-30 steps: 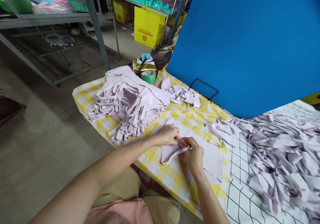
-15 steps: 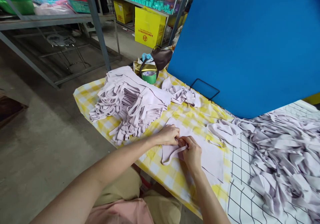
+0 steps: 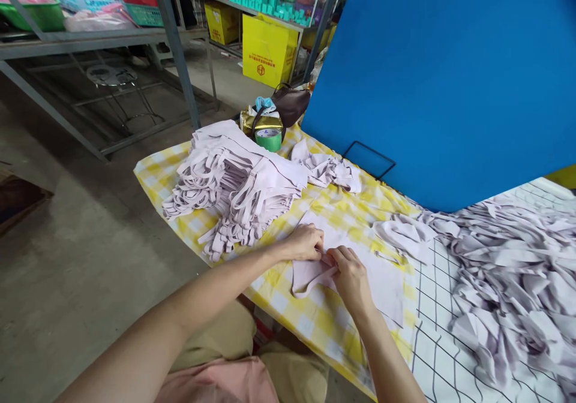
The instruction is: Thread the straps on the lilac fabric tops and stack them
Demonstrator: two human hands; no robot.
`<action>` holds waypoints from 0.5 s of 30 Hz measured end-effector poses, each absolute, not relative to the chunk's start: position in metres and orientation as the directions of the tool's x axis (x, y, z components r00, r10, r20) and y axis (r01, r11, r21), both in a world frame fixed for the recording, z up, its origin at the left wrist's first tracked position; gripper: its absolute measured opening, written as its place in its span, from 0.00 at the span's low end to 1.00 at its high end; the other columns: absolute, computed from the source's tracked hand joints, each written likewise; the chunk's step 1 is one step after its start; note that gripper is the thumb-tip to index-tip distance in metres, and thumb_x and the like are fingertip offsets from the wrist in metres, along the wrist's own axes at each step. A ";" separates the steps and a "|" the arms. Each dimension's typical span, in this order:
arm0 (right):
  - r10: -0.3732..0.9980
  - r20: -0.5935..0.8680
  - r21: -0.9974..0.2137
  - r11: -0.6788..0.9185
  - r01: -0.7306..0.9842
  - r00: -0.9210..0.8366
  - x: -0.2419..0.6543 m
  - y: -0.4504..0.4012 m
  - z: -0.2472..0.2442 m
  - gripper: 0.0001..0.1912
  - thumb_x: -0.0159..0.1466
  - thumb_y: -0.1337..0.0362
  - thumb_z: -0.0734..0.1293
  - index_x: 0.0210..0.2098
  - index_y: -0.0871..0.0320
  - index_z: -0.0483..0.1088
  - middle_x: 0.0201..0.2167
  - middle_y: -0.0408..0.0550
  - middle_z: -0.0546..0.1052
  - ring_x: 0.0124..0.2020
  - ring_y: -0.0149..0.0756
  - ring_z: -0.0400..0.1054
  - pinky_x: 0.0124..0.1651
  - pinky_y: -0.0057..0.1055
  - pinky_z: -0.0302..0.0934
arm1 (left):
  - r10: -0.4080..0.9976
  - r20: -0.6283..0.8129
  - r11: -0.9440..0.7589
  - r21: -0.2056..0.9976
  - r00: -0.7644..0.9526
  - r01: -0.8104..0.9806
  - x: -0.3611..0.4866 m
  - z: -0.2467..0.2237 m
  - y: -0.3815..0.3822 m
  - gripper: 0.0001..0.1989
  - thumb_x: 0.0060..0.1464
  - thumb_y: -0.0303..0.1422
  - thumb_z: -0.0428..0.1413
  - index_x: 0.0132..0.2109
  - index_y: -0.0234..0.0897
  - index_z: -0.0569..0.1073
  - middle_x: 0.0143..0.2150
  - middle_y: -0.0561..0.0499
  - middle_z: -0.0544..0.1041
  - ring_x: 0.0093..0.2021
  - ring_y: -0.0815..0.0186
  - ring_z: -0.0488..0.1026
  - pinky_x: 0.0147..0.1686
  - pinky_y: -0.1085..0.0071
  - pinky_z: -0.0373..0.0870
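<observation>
A pale lilac fabric piece (image 3: 382,280) with a narrow strap (image 3: 308,288) lies flat on the yellow checked tablecloth (image 3: 274,283) before me. My left hand (image 3: 306,242) pinches the fabric near the strap's upper end; its fingertips are partly hidden. Close beside it on the right, my right hand (image 3: 351,274) is closed on the strap, which loops down toward my lap side. Just beyond my left forearm, a thick stack of strapped fabric pieces (image 3: 252,169) rests with its straps hanging toward me.
Loose crumpled fabric pieces (image 3: 517,283) are heaped on a white grid-patterned cloth (image 3: 432,343) at right. A large blue board (image 3: 432,85) leans behind the table. Green tape (image 3: 269,140) and a dark bag (image 3: 292,103) sit at the far edge. Metal shelving (image 3: 177,55) stands at left.
My right hand has shifted slightly right and turned, its knuckles now more on top. The left hand stays almost in place, and the strap loop has barely moved.
</observation>
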State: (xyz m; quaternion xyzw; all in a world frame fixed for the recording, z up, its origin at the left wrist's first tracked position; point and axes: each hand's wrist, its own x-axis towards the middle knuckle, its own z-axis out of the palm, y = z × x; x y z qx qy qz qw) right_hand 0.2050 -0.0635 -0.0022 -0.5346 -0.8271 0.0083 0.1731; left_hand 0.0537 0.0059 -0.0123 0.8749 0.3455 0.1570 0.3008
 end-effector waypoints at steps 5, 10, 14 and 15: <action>0.883 0.256 -0.026 0.413 0.911 -0.393 0.199 -0.068 0.001 0.16 0.56 0.81 0.54 0.25 0.56 0.64 0.24 0.47 0.67 0.29 0.37 0.59 0.29 0.30 0.52 | 0.690 0.084 -0.594 0.634 0.719 0.496 0.054 -0.017 0.006 0.04 0.44 0.26 0.57 0.29 0.38 0.77 0.32 0.54 0.74 0.38 0.66 0.67 0.38 0.73 0.61; 0.899 0.267 -0.015 0.364 0.931 -0.347 0.190 -0.065 0.003 0.16 0.56 0.81 0.54 0.23 0.56 0.64 0.23 0.47 0.67 0.27 0.37 0.60 0.27 0.30 0.52 | 0.679 0.098 -0.609 0.629 0.728 0.483 0.052 -0.018 0.006 0.03 0.46 0.28 0.58 0.30 0.37 0.77 0.32 0.52 0.74 0.38 0.66 0.67 0.39 0.73 0.62; 0.900 0.309 -0.110 0.354 0.929 -0.307 0.185 -0.079 0.009 0.15 0.58 0.78 0.54 0.28 0.57 0.67 0.23 0.46 0.68 0.27 0.35 0.63 0.28 0.28 0.53 | 0.617 0.118 -0.634 0.660 0.778 0.402 0.040 -0.011 0.006 0.03 0.48 0.29 0.58 0.31 0.38 0.77 0.35 0.53 0.74 0.40 0.67 0.68 0.41 0.75 0.62; 0.896 0.329 -0.156 0.363 0.918 -0.299 0.183 -0.086 0.010 0.14 0.59 0.77 0.54 0.30 0.57 0.68 0.24 0.45 0.69 0.28 0.35 0.64 0.28 0.27 0.54 | 0.592 0.119 -0.633 0.682 0.797 0.368 0.035 -0.009 0.006 0.04 0.48 0.27 0.58 0.32 0.39 0.77 0.37 0.53 0.75 0.41 0.67 0.69 0.42 0.75 0.62</action>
